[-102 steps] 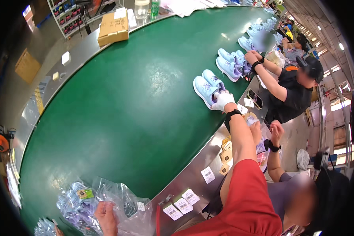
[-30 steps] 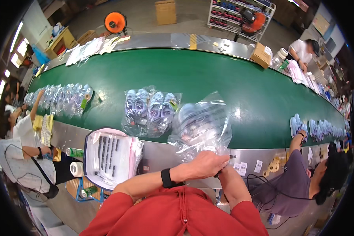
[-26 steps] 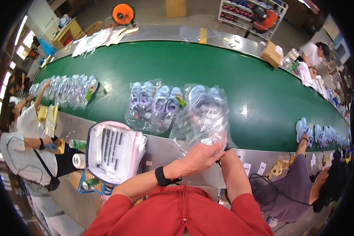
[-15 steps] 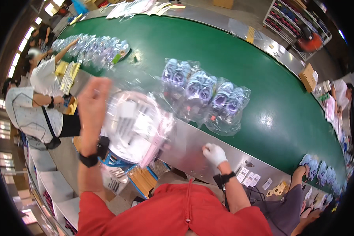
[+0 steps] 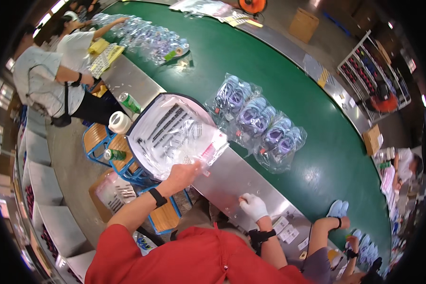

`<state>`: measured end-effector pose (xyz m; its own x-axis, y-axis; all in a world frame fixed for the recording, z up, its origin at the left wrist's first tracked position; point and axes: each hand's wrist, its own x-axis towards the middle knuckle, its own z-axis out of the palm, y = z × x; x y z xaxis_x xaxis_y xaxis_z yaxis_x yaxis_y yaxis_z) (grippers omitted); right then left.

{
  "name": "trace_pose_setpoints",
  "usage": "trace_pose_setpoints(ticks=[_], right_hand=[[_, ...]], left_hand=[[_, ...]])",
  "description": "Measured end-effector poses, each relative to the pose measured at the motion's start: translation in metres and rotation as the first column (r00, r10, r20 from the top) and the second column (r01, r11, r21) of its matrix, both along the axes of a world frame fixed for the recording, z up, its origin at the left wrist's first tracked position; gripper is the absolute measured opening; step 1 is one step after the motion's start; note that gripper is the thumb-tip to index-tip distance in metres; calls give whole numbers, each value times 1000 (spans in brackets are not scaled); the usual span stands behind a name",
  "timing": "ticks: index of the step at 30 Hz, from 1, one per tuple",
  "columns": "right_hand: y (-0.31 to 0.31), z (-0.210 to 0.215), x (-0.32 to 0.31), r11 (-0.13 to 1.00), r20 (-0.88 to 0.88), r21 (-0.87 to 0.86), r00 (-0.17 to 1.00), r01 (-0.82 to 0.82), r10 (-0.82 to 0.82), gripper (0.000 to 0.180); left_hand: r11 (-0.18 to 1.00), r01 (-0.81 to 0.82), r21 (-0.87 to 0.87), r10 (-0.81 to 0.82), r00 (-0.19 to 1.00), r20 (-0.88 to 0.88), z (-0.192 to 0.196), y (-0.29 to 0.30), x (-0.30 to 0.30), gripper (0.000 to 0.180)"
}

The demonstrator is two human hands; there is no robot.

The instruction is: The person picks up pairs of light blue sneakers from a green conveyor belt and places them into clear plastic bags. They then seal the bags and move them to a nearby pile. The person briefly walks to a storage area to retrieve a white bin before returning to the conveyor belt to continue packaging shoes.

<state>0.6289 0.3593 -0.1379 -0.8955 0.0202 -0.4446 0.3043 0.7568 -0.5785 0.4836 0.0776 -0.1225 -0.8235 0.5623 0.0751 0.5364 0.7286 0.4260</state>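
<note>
My bare left hand is at the near edge of a stack of clear plastic bags printed with dark text. Its fingers are closed on the rim of a bag, though the tips are partly hidden. The bags lie in a dark-edged round tray. Over the metal ledge, my right hand in a white glove has curled fingers; anything inside them is too small to make out. Beyond it, on the green belt, several light blue and lilac sneakers lie in pairs inside clear bags.
White label sheets lie on the metal ledge right of my glove. A white-lidded jar and a green can stand left of the tray. Co-workers stand at both sides; one at right has a hand by bare sneakers. Blue-framed stools stand below.
My left hand has come down from its raised place at left to the bags' near edge. My gloved hand stays over the ledge. The whole view has shifted.
</note>
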Motion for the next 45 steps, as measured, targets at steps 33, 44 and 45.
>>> trace_pose_setpoints(ticks=[33,44,45], right_hand=[[-20,-85,140,971,71,-24,969,-236,237,18],[-226,-105,217,790,197,35,779,-612,595,21],[-250,-106,222,747,212,1,731,-664,649,21]], left_hand=[[755,-158,637,245,968,-50,-6,58,238,49],[717,-678,-162,608,495,620,-108,-246,566,27],[653,-739,-167,655,439,615,-98,-265,584,28]])
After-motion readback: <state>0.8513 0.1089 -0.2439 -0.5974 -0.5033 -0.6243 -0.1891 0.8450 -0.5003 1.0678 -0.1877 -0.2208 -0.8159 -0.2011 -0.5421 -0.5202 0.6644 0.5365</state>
